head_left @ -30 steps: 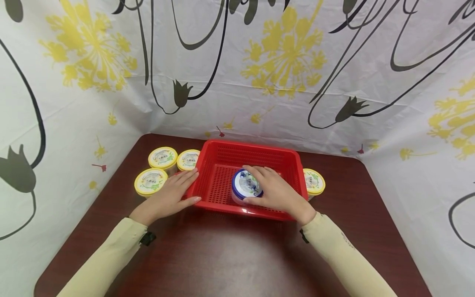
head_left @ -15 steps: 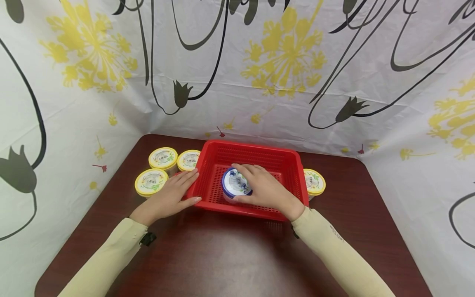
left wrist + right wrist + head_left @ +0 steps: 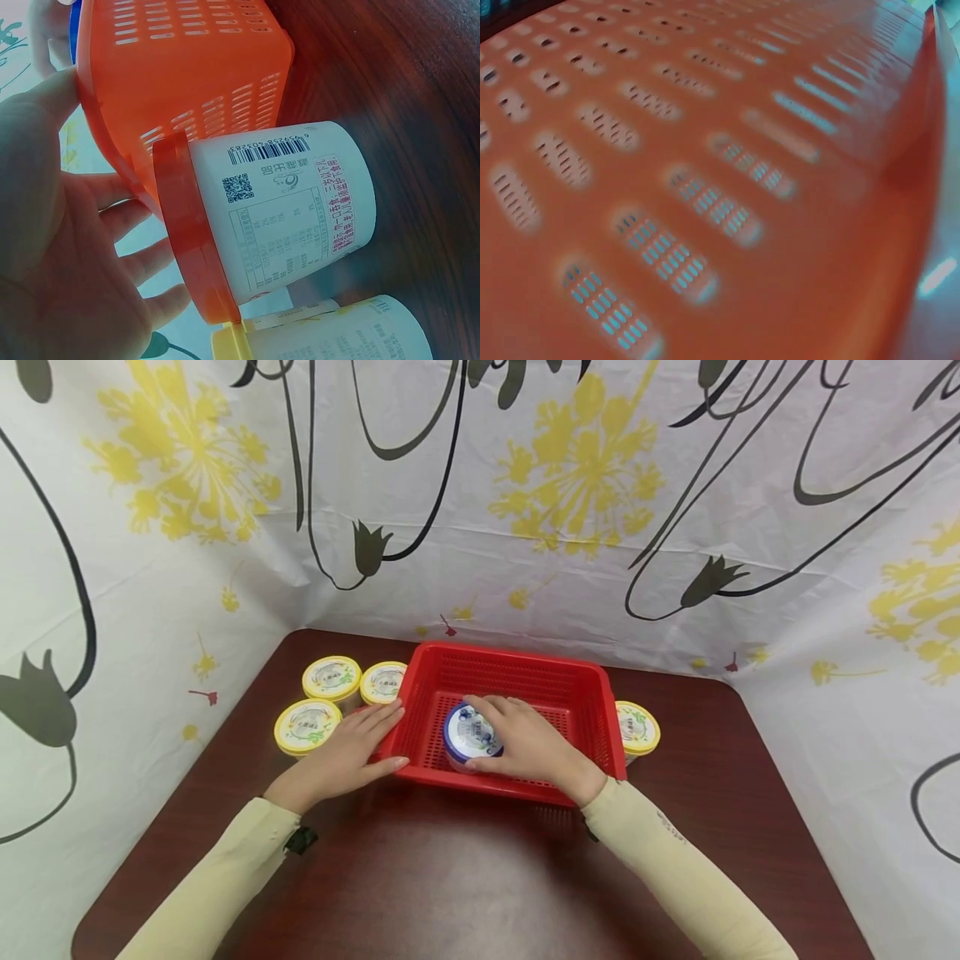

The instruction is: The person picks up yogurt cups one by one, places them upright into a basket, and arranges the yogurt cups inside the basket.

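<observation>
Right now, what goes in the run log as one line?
left hand: rests on red basket | right hand: holds blue-lidded tub, inside basket | yellow-lidded tubs: outside basket

blue-lidded tub point(image 3: 465, 732) | moved left inside red basket point(image 3: 517, 675) | right fingers point(image 3: 487, 710) too

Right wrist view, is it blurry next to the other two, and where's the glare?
Right wrist view: soft, the red perforated plastic basket tinted orange, a white glare streak at lower right; left wrist view: clearer, the barcode distinct on the white, orange-red-lidded tub; head view: clearer too, with pale sheen on the glossy dark red table.
</observation>
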Motion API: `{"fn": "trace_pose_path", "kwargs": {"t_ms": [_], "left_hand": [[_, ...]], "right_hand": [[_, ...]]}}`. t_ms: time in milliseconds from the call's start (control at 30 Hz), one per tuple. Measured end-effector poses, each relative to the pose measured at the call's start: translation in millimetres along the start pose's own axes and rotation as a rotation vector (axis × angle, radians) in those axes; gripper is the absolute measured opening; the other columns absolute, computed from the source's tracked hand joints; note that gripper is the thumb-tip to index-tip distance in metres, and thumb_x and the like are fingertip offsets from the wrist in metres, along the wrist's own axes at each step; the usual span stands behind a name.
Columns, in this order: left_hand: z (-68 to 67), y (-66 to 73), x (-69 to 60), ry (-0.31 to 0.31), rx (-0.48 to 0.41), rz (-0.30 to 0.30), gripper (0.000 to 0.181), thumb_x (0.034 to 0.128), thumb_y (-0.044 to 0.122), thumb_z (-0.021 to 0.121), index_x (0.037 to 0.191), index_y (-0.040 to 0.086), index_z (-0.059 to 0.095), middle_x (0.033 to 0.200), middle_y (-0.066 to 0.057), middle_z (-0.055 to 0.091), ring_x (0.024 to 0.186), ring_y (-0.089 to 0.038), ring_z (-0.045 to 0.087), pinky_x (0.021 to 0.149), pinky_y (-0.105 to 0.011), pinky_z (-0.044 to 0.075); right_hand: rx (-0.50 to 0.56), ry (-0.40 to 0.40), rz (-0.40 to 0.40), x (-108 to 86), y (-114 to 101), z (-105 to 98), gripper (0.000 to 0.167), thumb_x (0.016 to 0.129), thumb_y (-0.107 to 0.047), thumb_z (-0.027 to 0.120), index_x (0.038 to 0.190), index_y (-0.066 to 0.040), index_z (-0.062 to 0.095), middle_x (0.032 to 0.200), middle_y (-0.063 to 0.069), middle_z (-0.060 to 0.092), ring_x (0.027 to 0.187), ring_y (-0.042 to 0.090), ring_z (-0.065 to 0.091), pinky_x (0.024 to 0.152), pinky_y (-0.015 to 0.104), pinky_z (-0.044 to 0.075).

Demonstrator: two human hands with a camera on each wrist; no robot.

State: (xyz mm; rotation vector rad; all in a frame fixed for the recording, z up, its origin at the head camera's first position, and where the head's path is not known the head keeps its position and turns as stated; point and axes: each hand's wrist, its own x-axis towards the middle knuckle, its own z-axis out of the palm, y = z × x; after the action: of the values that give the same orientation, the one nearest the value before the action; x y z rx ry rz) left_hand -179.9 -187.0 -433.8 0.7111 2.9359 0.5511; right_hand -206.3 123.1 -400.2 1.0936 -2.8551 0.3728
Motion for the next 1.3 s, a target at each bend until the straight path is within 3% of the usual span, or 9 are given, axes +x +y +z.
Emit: {"fn": "trace_pose_path", "kwargs": {"t_ms": [433,867,1300], "left_hand": [[0.4,-1.8,-0.6,-0.013,-0.001,-0.022,0.091,0.0872,0.069,0.054,0.159,0.024,0.021,0.167,0.005,0.021,0.154,-0.028,0.021,0.121,-0.055,0.03],[0.6,-1.4,0.1,-0.021,-0.018,-0.02,0.09,0.0881,0.066,0.056,0.159,0.023,0.022,0.167,0.003,0.021,0.153,-0.028,0.022,0.121,-0.056,0.029],[1.2,-2.0,0.1,-0.015,-0.002,-0.023,0.091,0.0871,0.068,0.056,0.159,0.024,0.021,0.167,0.005,0.02,0.154,-0.026,0.022,0.121,-0.054,0.029]], "right_hand": [[-0.021,0.006,-0.02,11.1,-10,11,0.091,0.079,-0.064,0.07,0.152,-0.02,0.037,0.144,0.008,0.054,0.133,0.026,0.053,0.114,0.051,0.041],[-0.007,-0.038,0.02,16.5,-13,18,0.091,0.08,-0.065,0.069,0.153,-0.023,0.035,0.145,0.007,0.053,0.133,0.025,0.054,0.115,0.051,0.04],[-0.042,-0.028,0.027,20.3,-13,21,0.09,0.08,-0.066,0.067,0.153,-0.024,0.035,0.144,0.009,0.054,0.131,0.027,0.056,0.113,0.05,0.042]]}}
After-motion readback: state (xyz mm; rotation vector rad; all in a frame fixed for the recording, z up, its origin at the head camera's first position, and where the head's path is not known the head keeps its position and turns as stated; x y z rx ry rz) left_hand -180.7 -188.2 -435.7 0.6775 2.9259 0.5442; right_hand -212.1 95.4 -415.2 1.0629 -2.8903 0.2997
